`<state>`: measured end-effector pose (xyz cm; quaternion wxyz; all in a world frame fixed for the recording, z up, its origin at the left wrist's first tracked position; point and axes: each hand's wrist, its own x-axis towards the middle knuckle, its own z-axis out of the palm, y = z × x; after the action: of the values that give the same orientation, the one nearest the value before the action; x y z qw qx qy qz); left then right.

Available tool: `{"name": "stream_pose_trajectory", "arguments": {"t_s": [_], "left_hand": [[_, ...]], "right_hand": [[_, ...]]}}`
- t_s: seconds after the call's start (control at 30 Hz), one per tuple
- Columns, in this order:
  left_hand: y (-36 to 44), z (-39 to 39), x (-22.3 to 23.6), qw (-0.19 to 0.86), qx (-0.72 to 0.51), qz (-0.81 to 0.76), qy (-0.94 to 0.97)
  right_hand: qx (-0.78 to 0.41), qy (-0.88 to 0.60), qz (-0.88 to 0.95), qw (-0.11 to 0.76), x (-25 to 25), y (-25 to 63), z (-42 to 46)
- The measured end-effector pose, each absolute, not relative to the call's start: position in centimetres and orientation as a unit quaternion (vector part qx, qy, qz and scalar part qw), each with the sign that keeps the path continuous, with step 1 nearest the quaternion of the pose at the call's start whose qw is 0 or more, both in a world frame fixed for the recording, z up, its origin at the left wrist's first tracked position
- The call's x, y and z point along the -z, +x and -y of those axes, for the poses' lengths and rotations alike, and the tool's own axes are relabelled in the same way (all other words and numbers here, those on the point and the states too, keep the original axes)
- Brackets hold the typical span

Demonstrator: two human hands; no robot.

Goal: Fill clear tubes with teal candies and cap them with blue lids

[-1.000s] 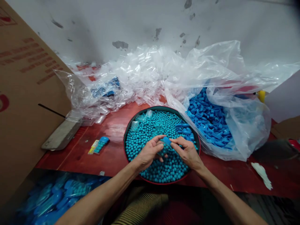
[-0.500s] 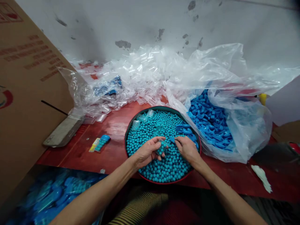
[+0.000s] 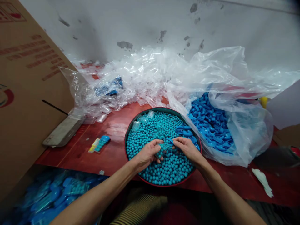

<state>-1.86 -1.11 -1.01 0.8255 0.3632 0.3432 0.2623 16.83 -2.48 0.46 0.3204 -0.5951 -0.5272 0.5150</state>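
Observation:
A round tub (image 3: pixel 127 134) full of teal balls (image 3: pixel 167 173) stands at the table's front edge. Over it, my left hand (image 3: pixel 147 153) grips a small clear plastic case (image 3: pixel 161 150) with teal balls inside. My right hand (image 3: pixel 187 149) pinches a blue plastic cap (image 3: pixel 169 141) close to the case's open end; whether the two touch I cannot tell. Several blue caps (image 3: pixel 187 133) and a few clear cases (image 3: pixel 136 126) lie on the balls. Left of the tub, a capped case of teal balls (image 3: pixel 102 144) lies beside a yellow-and-white piece (image 3: pixel 94 145).
Behind the tub is a heap of clear plastic cases (image 3: pixel 145 75). A plastic bag (image 3: pixel 253 131) of blue caps (image 3: pixel 208 122) adjoins its right side. A cardboard box (image 3: pixel 30 93) and grey block (image 3: pixel 63 131) stand left. Blue-capped filled cases (image 3: pixel 53 197) lie below the table edge.
My right hand drew the blue cap away from the case to the right, then brought it back near the case, tilted differently. My left hand keeps holding the case. The view shifts slightly.

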Motion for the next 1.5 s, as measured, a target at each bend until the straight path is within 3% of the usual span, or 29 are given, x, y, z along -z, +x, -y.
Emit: {"name": "stream_pose_trajectory", "arguments": {"t_s": [0.2,0.5,0.7,0.9,1.5], "left_hand": [[-1.3,1.3,1.1,0.817,-0.281,-0.336,0.374],[-1.3,1.4,1.6,0.823,-0.281,-0.321,0.376],[-1.4,1.4,1.2,0.826,-0.274,-0.326,0.37],[-1.4,1.5,1.0,0.828,-0.27,-0.328,0.366],[0.0,2.6,0.3,0.739,-0.321,-0.394,0.443]], "right_hand": [[-0.329,-0.586,0.665,0.327,-1.5,16.0,3.6],[-0.296,-0.59,0.668,0.343,-1.8,15.8,3.9],[-0.384,-0.61,0.598,0.351,-1.2,16.5,3.3],[-0.162,-0.593,0.711,0.343,-1.5,16.1,4.4],[-0.243,-0.501,0.768,0.315,-1.1,15.7,4.8]]}}
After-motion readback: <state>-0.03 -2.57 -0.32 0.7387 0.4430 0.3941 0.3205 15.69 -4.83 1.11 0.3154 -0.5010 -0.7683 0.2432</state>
